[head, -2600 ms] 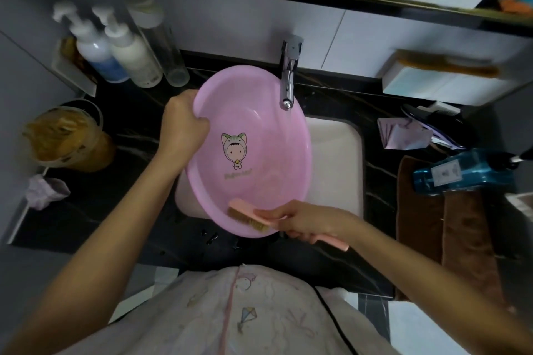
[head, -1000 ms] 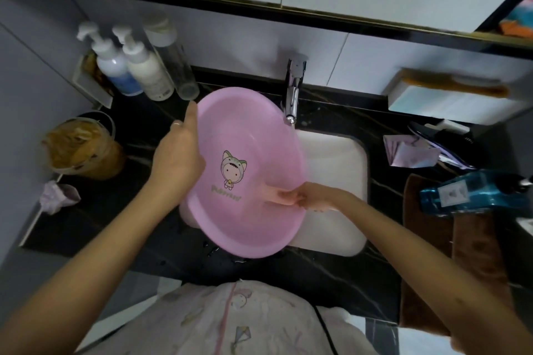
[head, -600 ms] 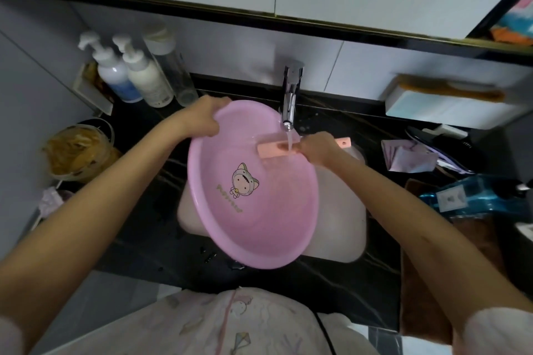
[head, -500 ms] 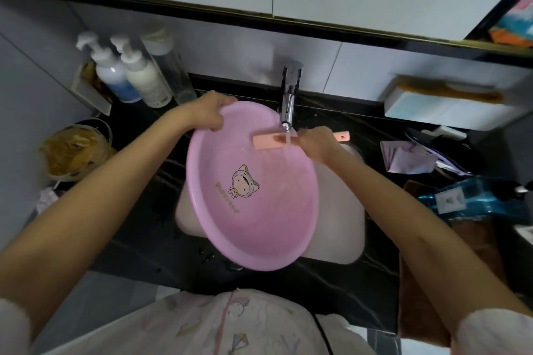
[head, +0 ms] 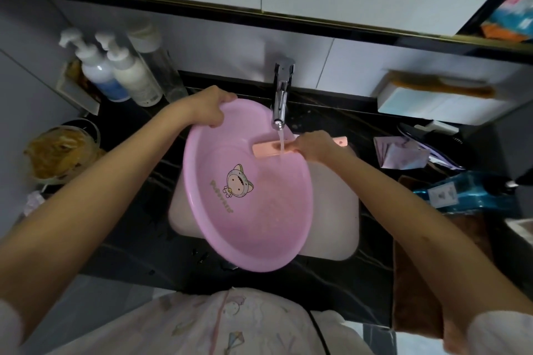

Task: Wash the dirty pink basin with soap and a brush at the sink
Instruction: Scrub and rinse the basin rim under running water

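A pink basin [head: 253, 219] with a cartoon figure printed inside sits tilted over the white sink [head: 334, 210]. My left hand [head: 207, 108] grips its far rim, thumb inside. My right hand [head: 313, 145] holds a pink brush [head: 266, 150] by its handle, level above the basin's far side. Water runs from the chrome faucet [head: 281, 95] onto the back of the brush and down into the basin. The bristles are hidden underneath.
Two pump bottles [head: 115, 72] and a clear bottle [head: 164, 75] stand at the back left. A jar of yellowish stuff [head: 60, 150] sits at the left. At the right lie a blue bottle [head: 467, 190], a crumpled wrapper [head: 401, 153], a brown towel [head: 418, 282] and a white box [head: 441, 104].
My right hand lifted the brush from the basin's near rim up under the running faucet. My left hand shifted from the left rim to the far rim, and the basin tilted toward me.
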`<state>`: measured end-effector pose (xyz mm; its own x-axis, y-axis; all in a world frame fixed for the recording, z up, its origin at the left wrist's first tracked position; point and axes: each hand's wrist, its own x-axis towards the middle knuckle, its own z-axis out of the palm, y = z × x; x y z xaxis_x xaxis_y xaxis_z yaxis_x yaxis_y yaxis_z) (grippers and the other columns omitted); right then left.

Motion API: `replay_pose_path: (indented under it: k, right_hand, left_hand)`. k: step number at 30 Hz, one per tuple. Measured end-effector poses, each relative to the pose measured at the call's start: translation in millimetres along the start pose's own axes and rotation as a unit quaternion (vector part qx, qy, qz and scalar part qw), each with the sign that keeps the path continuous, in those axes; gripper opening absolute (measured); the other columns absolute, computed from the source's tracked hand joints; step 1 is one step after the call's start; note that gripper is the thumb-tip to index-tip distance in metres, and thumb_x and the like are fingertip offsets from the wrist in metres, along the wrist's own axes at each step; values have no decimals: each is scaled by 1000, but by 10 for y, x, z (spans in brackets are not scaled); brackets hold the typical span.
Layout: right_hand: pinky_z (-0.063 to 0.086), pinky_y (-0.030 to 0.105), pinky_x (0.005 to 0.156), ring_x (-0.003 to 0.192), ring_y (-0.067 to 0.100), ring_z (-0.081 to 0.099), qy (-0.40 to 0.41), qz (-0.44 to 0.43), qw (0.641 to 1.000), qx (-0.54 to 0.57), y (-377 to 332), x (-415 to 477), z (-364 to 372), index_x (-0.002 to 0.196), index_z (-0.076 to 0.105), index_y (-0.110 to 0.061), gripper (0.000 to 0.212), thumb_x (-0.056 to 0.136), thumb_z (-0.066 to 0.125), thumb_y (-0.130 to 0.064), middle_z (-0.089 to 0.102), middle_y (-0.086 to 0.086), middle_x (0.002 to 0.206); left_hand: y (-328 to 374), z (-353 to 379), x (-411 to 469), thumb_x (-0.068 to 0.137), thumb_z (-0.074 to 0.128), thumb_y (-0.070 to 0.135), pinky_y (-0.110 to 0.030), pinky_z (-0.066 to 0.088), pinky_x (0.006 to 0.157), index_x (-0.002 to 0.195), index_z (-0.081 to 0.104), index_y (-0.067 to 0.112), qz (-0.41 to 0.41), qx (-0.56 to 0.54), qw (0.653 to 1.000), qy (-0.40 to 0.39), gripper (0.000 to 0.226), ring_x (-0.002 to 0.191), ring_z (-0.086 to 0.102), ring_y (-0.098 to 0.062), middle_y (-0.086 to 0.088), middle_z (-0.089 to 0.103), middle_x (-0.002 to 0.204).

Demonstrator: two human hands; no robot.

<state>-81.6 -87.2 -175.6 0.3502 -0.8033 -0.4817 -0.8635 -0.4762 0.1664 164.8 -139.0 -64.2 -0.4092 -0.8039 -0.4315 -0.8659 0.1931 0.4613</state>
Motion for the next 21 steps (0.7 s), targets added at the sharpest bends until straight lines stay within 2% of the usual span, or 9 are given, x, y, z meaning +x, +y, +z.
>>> replay_pose_path:
  k: [2, 4, 7, 8, 10, 12, 15, 18, 21]
  right_hand:
    - [43, 28, 57, 72, 19, 59, 30, -28, 997, -59, 7, 1, -138, 142, 31, -46, 56, 97, 44, -14, 57, 0, 87]
    - [40, 30, 53, 74, 24, 63, 123, -48, 986, -102, 27, 13, -194, 143, 30, -44, 59, 95, 49, -14, 60, 6, 97]
    - [35, 26, 45, 55, 21, 57, 249, -21, 960, -128, 0, -19, -201, 123, 61, -38, 64, 67, 77, -11, 62, 5, 80]
    - [38, 27, 46, 57, 22, 57, 244, -24, 963, -114, 8, -27, -157, 126, 58, -39, 69, 67, 75, -9, 62, 5, 81]
    - [46, 34, 58, 77, 27, 62, 138, -27, 989, -46, -11, -86, -35, 142, 34, -41, 71, 84, 60, -10, 60, 9, 102]
    - [50, 35, 66, 92, 27, 63, 47, -1, 999, -4, -79, -146, 61, 145, 25, -42, 56, 98, 44, -18, 56, 8, 118]
    - [44, 33, 61, 94, 28, 62, 76, -4, 997, -14, -147, -111, 41, 147, 18, -44, 60, 99, 38, -13, 52, 9, 123]
    - [45, 36, 66, 97, 31, 58, 162, -7, 985, -57, -164, -68, -211, 149, 12, -38, 62, 99, 37, -11, 46, 15, 131]
    - [42, 37, 67, 99, 33, 56, 170, -4, 985, -28, -202, -83, -232, 148, 3, -43, 66, 99, 37, -15, 43, 17, 136]
  left_hand:
    - [-8, 8, 8, 66, 49, -18, -22, 43, 84, 139, 44, 9, 0, -1, 1000, 1, 78, 116, 54, -24, -6, 50, 138]
    - [-20, 12, 11, 66, 49, -19, -25, 46, 84, 137, 46, 8, 1, -6, 1000, 2, 77, 112, 56, -26, -9, 54, 134]
    - [-57, 14, 22, 65, 49, -18, -29, 50, 81, 135, 50, 8, 6, -13, 1000, 1, 75, 105, 60, -28, -11, 60, 124]
    - [-66, 17, 31, 65, 49, -18, -28, 49, 81, 135, 50, 8, 8, -12, 1000, 3, 74, 104, 60, -28, -11, 60, 123]
    - [-78, 30, 48, 66, 49, -16, -27, 49, 81, 134, 50, 8, 11, -6, 1000, 7, 73, 104, 61, -27, -11, 61, 122]
    - [-94, 32, 50, 66, 47, -16, -30, 52, 79, 126, 57, 9, 23, -5, 1000, 10, 66, 96, 63, -27, -13, 66, 112]
    - [-100, 26, 45, 66, 47, -15, -35, 55, 81, 123, 59, 9, 36, -7, 999, 15, 63, 95, 64, -27, -13, 66, 111]
    - [-84, 26, 57, 68, 48, -14, -27, 49, 84, 134, 50, 8, 20, 0, 1000, 18, 70, 108, 59, -26, -10, 58, 129]
    - [-65, 19, 36, 70, 49, -13, -21, 42, 77, 136, 48, 9, 15, 2, 1000, 21, 69, 103, 59, -23, -10, 59, 125]
